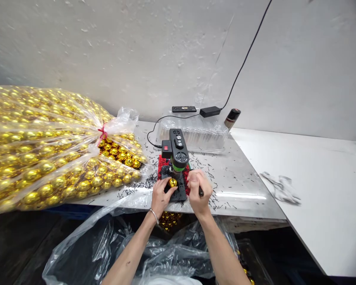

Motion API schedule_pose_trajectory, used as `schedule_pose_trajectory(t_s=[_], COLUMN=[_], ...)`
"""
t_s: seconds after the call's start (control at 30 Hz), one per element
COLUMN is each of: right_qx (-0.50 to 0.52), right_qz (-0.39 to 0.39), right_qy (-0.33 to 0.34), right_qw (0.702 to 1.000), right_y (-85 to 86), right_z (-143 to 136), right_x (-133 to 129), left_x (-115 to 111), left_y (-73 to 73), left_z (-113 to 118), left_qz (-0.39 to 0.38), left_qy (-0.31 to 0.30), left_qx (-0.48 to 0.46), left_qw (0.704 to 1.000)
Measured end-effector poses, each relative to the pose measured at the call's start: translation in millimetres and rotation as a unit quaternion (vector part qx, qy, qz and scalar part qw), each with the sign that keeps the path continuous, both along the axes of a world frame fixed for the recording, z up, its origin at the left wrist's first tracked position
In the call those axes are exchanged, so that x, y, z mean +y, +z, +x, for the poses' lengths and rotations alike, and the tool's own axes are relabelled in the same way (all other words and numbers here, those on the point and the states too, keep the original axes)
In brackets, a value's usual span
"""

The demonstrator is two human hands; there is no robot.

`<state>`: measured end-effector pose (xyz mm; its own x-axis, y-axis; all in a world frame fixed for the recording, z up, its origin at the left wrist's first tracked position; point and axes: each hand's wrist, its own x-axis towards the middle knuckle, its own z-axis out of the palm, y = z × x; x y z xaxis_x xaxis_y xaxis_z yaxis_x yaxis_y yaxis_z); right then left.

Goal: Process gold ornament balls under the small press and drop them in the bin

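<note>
While the left hand [159,198] in the head view pinches a gold ball [173,182] between thumb and fingers, just above the black base [180,194] of a small machine [178,147], the right hand [198,198] curls closed around a black handle [201,191]. A clear bag [44,158] of gold balls lies to the left, and black shreds litter the table [243,178].

One machine [179,147], one tied bag [118,124], one adapter [210,112]

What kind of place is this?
Probably a workshop: there's a black machine on a shiny table, a big clear bag of gold balls, and little black scraps scattered around.
</note>
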<state>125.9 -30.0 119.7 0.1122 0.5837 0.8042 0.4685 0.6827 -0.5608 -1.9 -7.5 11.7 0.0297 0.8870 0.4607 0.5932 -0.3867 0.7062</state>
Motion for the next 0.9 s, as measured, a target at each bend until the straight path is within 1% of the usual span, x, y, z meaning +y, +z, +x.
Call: schedule_pose_trajectory(t_s=[0.07, 0.13, 0.2, 0.23, 0.27, 0.3, 0.33, 0.4, 0.43, 0.47, 0.5, 0.57, 0.63, 0.7, 0.77, 0.83, 0.9], right_qx=[0.009, 0.01, 0.011, 0.013, 0.017, 0.023, 0.029, 0.038, 0.04, 0.04, 0.039, 0.037, 0.031, 0.023, 0.017, 0.013, 0.009], right_qz=[-0.023, -0.032, -0.031, -0.03, -0.028, -0.027, -0.027, -0.025, -0.022, -0.019, -0.015, -0.013, -0.016, -0.018, -0.016, -0.012, -0.01], right_qy=[0.001, 0.005, 0.006, 0.005, 0.005, 0.005, 0.006, 0.012, 0.015, 0.018, 0.019, 0.018, 0.016, 0.012, 0.009, 0.008, 0.006], right_qw=[1.0, 0.999, 0.999, 0.999, 0.999, 0.999, 0.999, 0.999, 0.999, 0.999, 0.999, 0.999, 0.999, 0.999, 1.0, 1.0, 1.0], right_y=[12.0, 14.4, 9.5, 5.7, 1.7, -2.0, -5.1, -9.0, -9.8, -10.2, -10.2, -9.9, -10.0, -10.7, -12.0, -13.6, -15.1], right_z=[-1.2, -2.1, -3.0, -3.6, -4.2, -4.9, -5.6, -6.7, -7.0, -7.2, -7.2, -7.0, -6.5, -6.0, -5.5, -5.0, -4.5], right_x=[-1.7, -3.3, -4.7, -5.2, -5.5, -5.7, -5.7, -5.5, -5.3, -5.2, -5.2, -5.5, -6.1, -6.6, -6.7, -6.4, -6.1], left_x=[-19.5, -45.4, -68.6, -75.8, -78.6, -76.4, -69.1, -41.2, -22.6, -2.7, 17.2, 52.9, 78.9, 94.2, 100.6, 99.8, 92.5], left_y=[2.6, 2.8, 1.1, 0.5, 0.9, 2.8, 6.6, 20.0, 28.8, 38.1, 46.8, 60.0, 65.3, 64.7, 62.8, 63.1, 65.6], left_z=[-6.2, -14.3, -22.6, -26.8, -31.4, -36.5, -42.3, -56.4, -64.3, -72.2, -79.6, -91.2, -97.4, -99.5, -100.8, -103.6, -107.3], left_qz=[0.028, 0.05, 0.061, 0.065, 0.07, 0.075, 0.079, 0.062, 0.041, 0.003, -0.046, -0.084, -0.116, -0.144, -0.164, -0.17, -0.164], left_qy=[-0.012, -0.051, -0.086, -0.091, -0.086, -0.071, -0.045, 0.032, 0.077, 0.118, 0.143, 0.151, 0.148, 0.145, 0.14, 0.134, 0.122], left_qx=[0.012, 0.05, 0.097, 0.115, 0.127, 0.133, 0.134, 0.135, 0.137, 0.147, 0.165, 0.178, 0.181, 0.175, 0.16, 0.136, 0.105], left_qw=[0.999, 0.996, 0.99, 0.987, 0.986, 0.986, 0.987, 0.988, 0.987, 0.982, 0.975, 0.969, 0.965, 0.963, 0.963, 0.967, 0.973])
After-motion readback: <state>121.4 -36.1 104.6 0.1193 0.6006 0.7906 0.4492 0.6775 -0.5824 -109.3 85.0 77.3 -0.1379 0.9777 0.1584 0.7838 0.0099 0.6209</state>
